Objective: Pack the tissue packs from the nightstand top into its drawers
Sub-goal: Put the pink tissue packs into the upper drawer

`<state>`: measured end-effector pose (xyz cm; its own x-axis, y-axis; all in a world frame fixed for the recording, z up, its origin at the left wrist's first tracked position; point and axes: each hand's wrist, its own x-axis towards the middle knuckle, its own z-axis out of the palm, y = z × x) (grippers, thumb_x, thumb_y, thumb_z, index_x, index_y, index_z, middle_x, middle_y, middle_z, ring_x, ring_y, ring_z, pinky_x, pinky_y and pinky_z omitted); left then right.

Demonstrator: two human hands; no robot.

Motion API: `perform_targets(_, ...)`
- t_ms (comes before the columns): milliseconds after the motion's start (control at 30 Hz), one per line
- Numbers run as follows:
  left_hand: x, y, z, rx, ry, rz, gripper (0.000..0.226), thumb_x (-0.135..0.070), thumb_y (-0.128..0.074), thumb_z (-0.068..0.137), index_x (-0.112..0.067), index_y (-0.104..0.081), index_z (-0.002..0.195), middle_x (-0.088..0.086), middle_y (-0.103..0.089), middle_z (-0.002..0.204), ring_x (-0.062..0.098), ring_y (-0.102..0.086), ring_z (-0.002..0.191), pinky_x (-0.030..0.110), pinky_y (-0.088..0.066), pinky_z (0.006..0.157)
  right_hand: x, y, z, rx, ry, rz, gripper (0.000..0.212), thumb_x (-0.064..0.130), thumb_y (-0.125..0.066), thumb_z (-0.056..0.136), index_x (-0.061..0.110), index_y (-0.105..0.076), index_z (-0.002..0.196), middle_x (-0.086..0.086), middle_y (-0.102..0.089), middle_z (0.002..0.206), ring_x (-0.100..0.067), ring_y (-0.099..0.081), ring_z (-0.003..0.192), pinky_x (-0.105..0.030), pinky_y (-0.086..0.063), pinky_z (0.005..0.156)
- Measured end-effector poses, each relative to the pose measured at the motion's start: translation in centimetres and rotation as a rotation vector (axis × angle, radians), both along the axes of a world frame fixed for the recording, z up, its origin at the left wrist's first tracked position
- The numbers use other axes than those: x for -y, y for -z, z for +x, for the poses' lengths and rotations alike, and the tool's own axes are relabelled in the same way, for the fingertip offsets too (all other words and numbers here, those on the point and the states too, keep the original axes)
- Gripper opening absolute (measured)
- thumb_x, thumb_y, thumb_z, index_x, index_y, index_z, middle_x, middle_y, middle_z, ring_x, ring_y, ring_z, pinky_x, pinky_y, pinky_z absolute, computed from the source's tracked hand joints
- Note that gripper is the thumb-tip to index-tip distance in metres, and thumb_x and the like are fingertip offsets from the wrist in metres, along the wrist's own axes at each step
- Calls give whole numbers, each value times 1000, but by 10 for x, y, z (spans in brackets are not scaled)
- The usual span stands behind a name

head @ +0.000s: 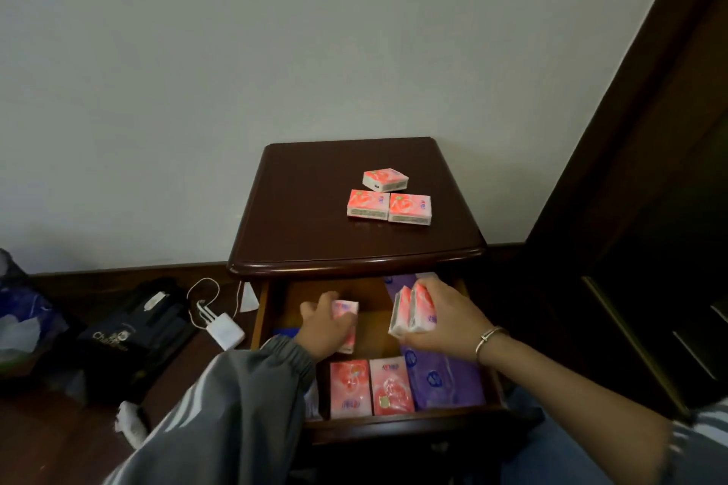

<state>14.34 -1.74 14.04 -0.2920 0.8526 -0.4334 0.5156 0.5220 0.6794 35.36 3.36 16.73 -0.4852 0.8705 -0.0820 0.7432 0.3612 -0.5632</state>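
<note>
Three pink tissue packs lie on the dark nightstand top [307, 209]: one at the back [385, 179], two side by side in front [368, 204] [409, 208]. The top drawer [394, 419] is pulled out. Inside it my left hand [325, 327] grips one pink pack [347, 309] on edge. My right hand [445, 315] holds two pink packs [409, 311] upright above the drawer's right side. Two more pink packs [350, 388] [392, 386] lie flat at the drawer's front, next to purple packs [445, 378].
A white charger with cables [224, 331] and a dark bag [130, 335] lie on the floor to the left. A dark wooden bed frame or cabinet [650, 209] stands close on the right. The wall [275, 31] is right behind the nightstand.
</note>
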Motion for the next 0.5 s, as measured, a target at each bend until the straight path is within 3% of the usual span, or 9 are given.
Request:
perform_targets(33,-6,5,8,-22,-8,-22,52,-27,-44,95,-22,-27,145,13,-22,141,31,-48,113,33,-45,96,0,3,2,5,18,6,70,69,-69,52,26,-46,103,5,-57,102,-16,-59,95,-36,-50,85)
perform_targets(100,-16,13,21,-68,-21,-59,53,-17,-41,94,-22,-27,146,15,-22,143,37,-44,122,32,-42,98,-1,8,5,18,39,34,67,66,-71,55,23,-48,101,3,-58,102,-19,-59,96,-34,-48,85)
perform_targets(300,-16,35,20,-397,201,-128,51,-19,-52,90,-16,-38,139,15,-24,142,35,-48,122,36,-40,105,-9,17,12,66,56,39,68,63,-72,58,20,-47,105,0,-56,107,-22,-57,100,-32,-46,84)
perform_targets(400,-15,38,12,-573,372,-45,56,-17,-51,88,-27,-36,142,7,-22,149,30,-37,129,39,-40,104,-13,21,3,83,23,35,70,66,-69,56,23,-44,105,0,-56,110,-24,-56,102,-32,-44,84)
perform_targets(500,-16,35,2,-618,608,-59,62,-24,-53,87,-39,-31,143,-2,-27,153,28,-31,135,45,-34,108,-20,25,-20,132,-36,74,69,67,-69,58,22,-42,104,-1,-55,111,-26,-55,104,-35,-40,84)
